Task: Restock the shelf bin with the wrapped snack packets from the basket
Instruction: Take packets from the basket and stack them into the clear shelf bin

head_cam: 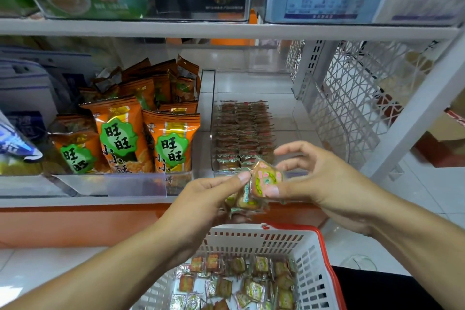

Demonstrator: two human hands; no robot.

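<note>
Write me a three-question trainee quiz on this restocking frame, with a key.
1. True or false: the clear shelf bin already holds rows of small packets.
2. Which hand pinches the single green-and-pink packet? A) right hand B) left hand
3. Fill in: loose wrapped packets lie in the white ____ with the red rim, below the hands.

Key: 1 true; 2 A; 3 basket.

Both forearms are bare with no sleeves showing, the left hand (201, 199) and right hand (324, 178) without rings or gloves.
</note>
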